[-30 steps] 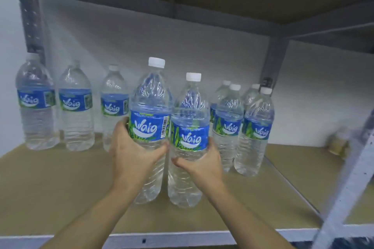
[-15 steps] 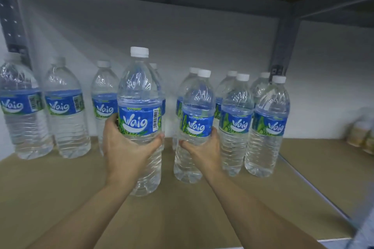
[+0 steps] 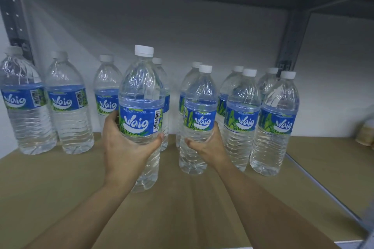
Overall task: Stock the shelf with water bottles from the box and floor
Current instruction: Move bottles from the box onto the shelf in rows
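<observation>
Left hand (image 3: 125, 147) grip wraps the left bottle (image 3: 141, 91) at its label; it's the one nearest the front edge of the shelf (image 3: 182, 208). Right hand (image 3: 206, 147) grip curls round the right bottle (image 3: 199, 95) below its label, just beside the front row (image 3: 242, 107). Push the left one back level with it, upright, base flat before letting go.

The nearest bottle (image 3: 141, 121), gripped by the left hand (image 3: 123, 147), bears a blue label with small "Air Minuman" above the large white brand "Waig" and a barcode at its right edge. The second bottle (image 3: 199, 122), in the right hand (image 3: 211, 145), reads "Waig" under small type, seemingly "Drinking Water". The neighbour bottle (image 3: 241, 122) just right of that grip repeats "Waig". The far-left bottle (image 3: 22, 100), well left of the left grip, shows "Waig" with a barcode.
</observation>
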Demonstrator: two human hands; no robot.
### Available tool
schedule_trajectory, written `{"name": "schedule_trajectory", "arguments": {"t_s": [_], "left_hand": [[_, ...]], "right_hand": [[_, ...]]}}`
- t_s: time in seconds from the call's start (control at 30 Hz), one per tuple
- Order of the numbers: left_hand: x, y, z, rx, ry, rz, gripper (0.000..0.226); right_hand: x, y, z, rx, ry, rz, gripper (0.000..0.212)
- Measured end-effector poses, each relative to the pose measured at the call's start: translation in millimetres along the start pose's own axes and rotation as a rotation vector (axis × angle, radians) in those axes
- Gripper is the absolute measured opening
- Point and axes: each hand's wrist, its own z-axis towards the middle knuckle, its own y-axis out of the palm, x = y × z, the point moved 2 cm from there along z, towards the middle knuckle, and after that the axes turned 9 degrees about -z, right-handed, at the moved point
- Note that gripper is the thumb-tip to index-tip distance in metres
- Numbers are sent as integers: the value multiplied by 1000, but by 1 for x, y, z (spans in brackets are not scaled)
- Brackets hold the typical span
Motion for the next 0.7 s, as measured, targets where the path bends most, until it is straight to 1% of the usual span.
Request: {"name": "schedule_trajectory", "arguments": {"t_s": [0.1, 0.2, 0.23, 0.3, 0.37, 0.43, 0.57, 0.6, 0.63, 0.7], "left_hand": [[-1, 3, -1, 17, -2, -7, 94], [-1, 6, -3, 32, -9, -20, 91], [-2, 7, -3, 38, -11, -30, 89], [-2, 7, -4, 49, -14, -36, 86], [-3, 8, -4, 52, -17, -29, 85], [-4, 9, -3, 53, -24, -25, 87], [1, 11, 1, 73, -25, -35, 87], [2, 12, 2, 78, -22, -44, 87], [3, 12, 3, 81, -18, -50, 87], [4, 13, 6, 75, -9, -58, 87]], "right_hand": [[4, 2, 1, -32, 65, 17, 84], [10, 12, -3, 8, 131, 49, 74], [14, 15, -5, 37, 154, 61, 75], [17, 19, -7, 64, 160, 82, 79], [15, 18, -8, 55, 156, 93, 80], [14, 15, -8, 34, 160, 90, 86], [12, 15, -9, -19, 198, 61, 112], [12, 16, -9, -19, 212, 55, 115], [12, 16, -9, -14, 223, 58, 113], [16, 19, -10, 20, 205, 82, 93]]}}
